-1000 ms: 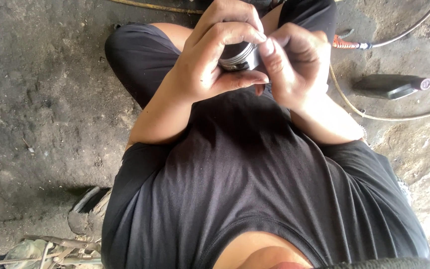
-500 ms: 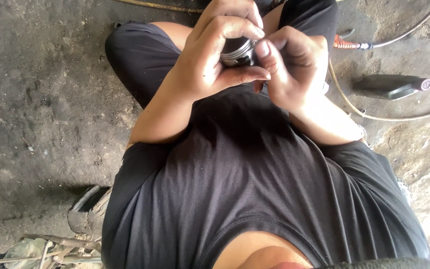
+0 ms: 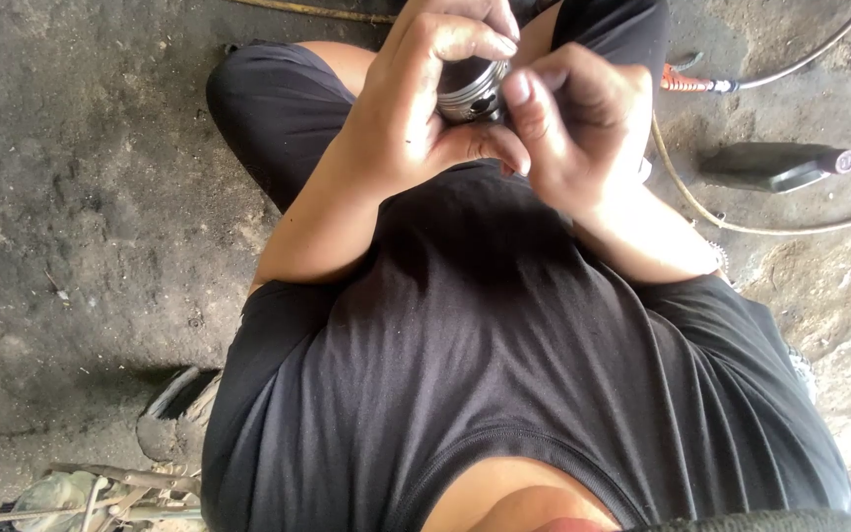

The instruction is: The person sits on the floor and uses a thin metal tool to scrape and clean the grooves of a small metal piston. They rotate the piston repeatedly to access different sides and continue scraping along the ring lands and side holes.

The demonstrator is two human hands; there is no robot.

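Tightly, left hand (image 3: pixel 411 113) grips metal piston (image 3: pixel 470 91)

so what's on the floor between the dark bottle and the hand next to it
In the head view, a thin yellowish cable curves across the dirty floor between the dark bottle and the right hand; nothing else lies there.

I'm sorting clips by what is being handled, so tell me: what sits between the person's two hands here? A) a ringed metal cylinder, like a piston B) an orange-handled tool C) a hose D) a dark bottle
A: the left hand wraps around a grooved metal cylinder, and the right hand pinches at its edge; the dark bottle lies apart on the ground.
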